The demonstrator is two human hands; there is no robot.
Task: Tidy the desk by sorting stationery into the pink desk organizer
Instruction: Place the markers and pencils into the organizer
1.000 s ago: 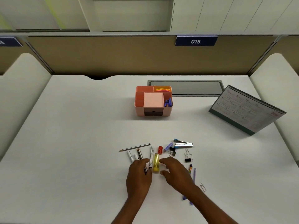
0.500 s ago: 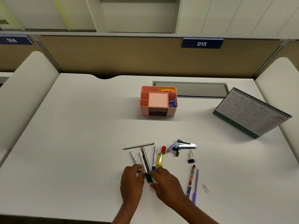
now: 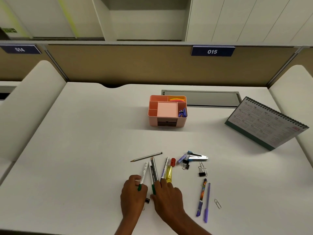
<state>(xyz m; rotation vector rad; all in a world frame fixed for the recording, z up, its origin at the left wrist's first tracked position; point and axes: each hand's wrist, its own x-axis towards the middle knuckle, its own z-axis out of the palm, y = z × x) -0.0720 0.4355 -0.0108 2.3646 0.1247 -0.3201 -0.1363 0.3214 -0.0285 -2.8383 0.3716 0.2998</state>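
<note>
While the left hand (image 3: 133, 195) pinches a green-capped marker (image 3: 143, 173), the right hand (image 3: 169, 198) partly hides other pens (image 3: 154, 168), fingers' (image 3: 164, 183) grip unclear.

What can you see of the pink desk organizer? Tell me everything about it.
The pink desk organizer looks like plastic: a rounded box standing upright mid-rear on the desk. Dividers split its open top: a pale pink block in the centre, bright strips at back right, blue-purple items at right. Dark drawer fronts face the person. Only the desk touches it.
</note>
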